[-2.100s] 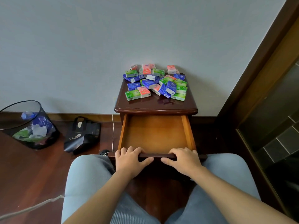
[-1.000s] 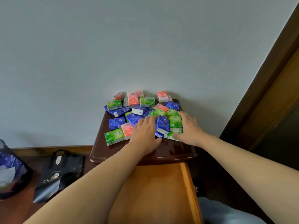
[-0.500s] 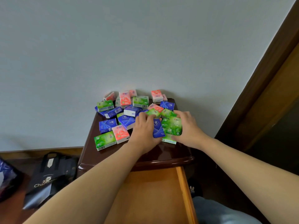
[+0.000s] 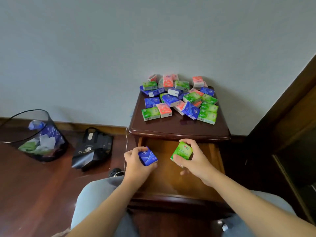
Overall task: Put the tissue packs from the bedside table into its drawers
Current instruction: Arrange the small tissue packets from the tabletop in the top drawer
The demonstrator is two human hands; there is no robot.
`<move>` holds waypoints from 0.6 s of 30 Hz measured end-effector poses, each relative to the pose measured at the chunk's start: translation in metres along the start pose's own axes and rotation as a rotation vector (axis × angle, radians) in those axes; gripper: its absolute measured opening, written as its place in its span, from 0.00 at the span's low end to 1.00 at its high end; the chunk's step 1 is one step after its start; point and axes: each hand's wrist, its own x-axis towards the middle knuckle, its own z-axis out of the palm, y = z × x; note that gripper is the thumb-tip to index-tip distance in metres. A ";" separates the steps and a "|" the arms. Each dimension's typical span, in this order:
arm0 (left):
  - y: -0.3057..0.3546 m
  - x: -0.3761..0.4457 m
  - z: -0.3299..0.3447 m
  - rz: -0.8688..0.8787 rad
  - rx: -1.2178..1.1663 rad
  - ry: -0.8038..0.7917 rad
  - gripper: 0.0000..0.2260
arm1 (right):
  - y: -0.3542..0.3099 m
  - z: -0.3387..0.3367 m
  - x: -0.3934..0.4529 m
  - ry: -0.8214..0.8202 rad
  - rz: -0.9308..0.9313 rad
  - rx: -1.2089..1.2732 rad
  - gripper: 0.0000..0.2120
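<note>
Several blue, green and pink tissue packs (image 4: 179,98) lie heaped on the dark wooden bedside table (image 4: 179,129). Its top drawer (image 4: 171,182) is pulled out below, and its light wooden floor is bare. My left hand (image 4: 136,165) grips a blue tissue pack (image 4: 147,156) over the drawer's left side. My right hand (image 4: 195,161) holds a green tissue pack (image 4: 182,151) over the drawer's middle right. Both packs hang above the drawer floor.
A black mesh waste bin (image 4: 34,135) with rubbish stands on the wooden floor at the left. A black bag (image 4: 92,149) lies beside the table, and a white cable (image 4: 126,142) runs down its left side. A dark door frame (image 4: 282,108) rises at the right. My knees flank the drawer.
Both hands have come back from the heap on the tabletop down over the open drawer, each now carrying a pack: blue in the left, green in the right.
</note>
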 end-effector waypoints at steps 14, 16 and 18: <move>-0.036 -0.018 -0.014 -0.048 -0.275 0.231 0.29 | 0.042 0.101 0.047 0.158 0.432 0.182 0.21; -0.036 -0.017 -0.015 -0.075 -0.349 0.255 0.29 | 0.042 0.109 0.058 0.194 0.433 0.210 0.21; -0.036 -0.017 -0.016 -0.079 -0.405 0.285 0.28 | 0.041 0.117 0.068 0.251 0.429 0.234 0.21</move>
